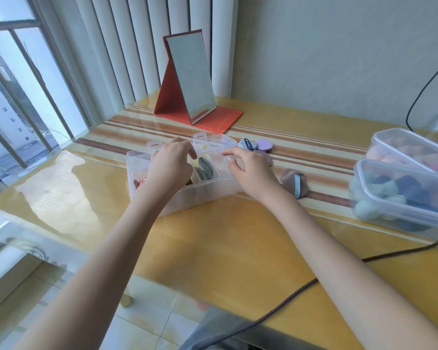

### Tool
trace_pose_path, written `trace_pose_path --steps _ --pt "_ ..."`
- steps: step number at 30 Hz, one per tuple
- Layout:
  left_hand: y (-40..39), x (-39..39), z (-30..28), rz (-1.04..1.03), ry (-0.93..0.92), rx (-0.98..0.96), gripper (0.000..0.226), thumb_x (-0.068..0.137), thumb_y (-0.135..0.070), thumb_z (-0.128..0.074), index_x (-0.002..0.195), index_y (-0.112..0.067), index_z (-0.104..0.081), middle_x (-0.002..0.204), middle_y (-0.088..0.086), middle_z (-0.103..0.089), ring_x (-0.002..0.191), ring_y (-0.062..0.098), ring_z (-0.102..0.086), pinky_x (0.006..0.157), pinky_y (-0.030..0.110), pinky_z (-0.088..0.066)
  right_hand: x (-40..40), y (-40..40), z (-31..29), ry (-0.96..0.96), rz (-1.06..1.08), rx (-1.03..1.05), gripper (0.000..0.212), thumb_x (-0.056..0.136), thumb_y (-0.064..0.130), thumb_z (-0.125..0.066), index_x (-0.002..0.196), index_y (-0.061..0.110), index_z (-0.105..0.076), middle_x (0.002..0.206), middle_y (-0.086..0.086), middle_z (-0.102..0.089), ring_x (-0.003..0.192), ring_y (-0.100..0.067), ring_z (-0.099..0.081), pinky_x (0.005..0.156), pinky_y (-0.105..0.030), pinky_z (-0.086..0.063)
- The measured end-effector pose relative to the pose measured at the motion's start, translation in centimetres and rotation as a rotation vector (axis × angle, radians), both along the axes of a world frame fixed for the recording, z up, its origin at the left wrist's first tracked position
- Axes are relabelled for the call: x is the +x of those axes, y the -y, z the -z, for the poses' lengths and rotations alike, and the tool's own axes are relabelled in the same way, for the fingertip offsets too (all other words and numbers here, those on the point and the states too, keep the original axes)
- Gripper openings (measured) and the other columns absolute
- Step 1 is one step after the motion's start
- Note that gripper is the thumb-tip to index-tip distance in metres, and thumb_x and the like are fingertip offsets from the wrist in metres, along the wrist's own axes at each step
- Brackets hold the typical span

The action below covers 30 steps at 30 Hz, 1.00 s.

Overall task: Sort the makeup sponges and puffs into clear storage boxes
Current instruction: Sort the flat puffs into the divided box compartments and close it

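Both hands work over the divided clear box (pixel 162 198) at table centre: the left hand (pixel 171 165) hangs loosely curled and empty-looking above its compartments, while whether the right hand (pixel 248 170) pinches anything at the rim cannot be told. Grey puffs (pixel 204 169) stand on edge in a middle compartment, pink ones (pixel 139 182) at 9 o'clock. Loose puffs (pixel 295 183) at 3 o'clock look soft and light, best pinched by the edge; lidded tubs (pixel 400 195) of sponges sit beyond.

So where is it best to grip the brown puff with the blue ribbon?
Pinch the brown puff by its upper rim, coming from above with the right hand, which is nearest. It seems propped on edge on the table, so that rim is free and its right side is unobstructed.
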State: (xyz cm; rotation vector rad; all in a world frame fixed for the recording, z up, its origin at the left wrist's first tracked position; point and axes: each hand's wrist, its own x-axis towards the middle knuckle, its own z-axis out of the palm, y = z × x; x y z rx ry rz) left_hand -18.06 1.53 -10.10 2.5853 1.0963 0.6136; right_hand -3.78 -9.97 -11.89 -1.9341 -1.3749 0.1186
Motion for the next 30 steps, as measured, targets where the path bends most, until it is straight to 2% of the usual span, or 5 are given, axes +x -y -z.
trace_pose_path --steps 7,12,18,25,30 --pt "0.8 3.3 -1.9 -0.076 -0.106 0.125 0.038 0.077 0.007 -0.044 0.099 -0.016 -0.063 0.119 0.006 -0.057 0.117 0.029 -0.044 0.092 0.040 -0.035 5.3 0.1 -0.2 -0.130 0.145 0.202 0.033 0.097 0.003 -0.040 0.113 0.014 -0.066 0.109 -0.001 -0.069 0.103 -0.015 -0.062 0.083 -0.018 -0.043" --pt "1.7 9.3 -2.3 0.097 -0.035 0.023 0.039 0.077 0.007 -0.041 0.102 -0.014 -0.063 0.113 0.007 -0.060 0.110 0.028 -0.051 0.089 0.038 -0.044 8.9 -4.3 0.0 0.009 0.176 -0.156 0.051 0.089 -0.001 -0.037 0.130 0.023 -0.056 0.131 -0.003 -0.060 0.119 -0.023 -0.054 0.090 -0.026 -0.041" --pt "0.8 11.6 -1.7 0.003 0.361 -0.392 0.042 0.076 0.009 -0.039 0.108 -0.008 -0.060 0.110 0.008 -0.062 0.104 0.023 -0.055 0.081 0.028 -0.043 10.3 -7.9 2.0 0.178 0.104 -0.417 0.020 0.088 0.015 -0.044 0.083 0.029 -0.057 0.082 0.002 -0.061 0.088 -0.028 -0.051 0.077 -0.034 -0.037" --pt "-0.5 11.2 -2.3 -0.221 0.628 -0.881 0.058 0.091 -0.024 -0.053 0.143 -0.011 -0.032 0.129 0.004 -0.045 0.114 0.019 -0.046 0.075 0.025 -0.042 10.4 -7.2 -0.1 -0.574 0.071 0.229 0.013 0.094 0.023 -0.061 0.085 0.015 -0.057 0.074 0.004 -0.062 0.059 0.003 -0.053 0.060 -0.021 -0.042" --pt "-0.2 11.2 -2.2 -0.141 0.804 -1.072 0.012 0.092 -0.006 -0.054 0.102 -0.006 -0.060 0.099 0.014 -0.064 0.089 0.022 -0.063 0.076 0.031 -0.058 8.9 -7.3 -0.9 -0.711 -0.115 0.192 0.019 0.092 0.027 -0.062 0.079 0.015 -0.068 0.076 0.002 -0.067 0.067 -0.006 -0.059 0.064 -0.019 -0.047"
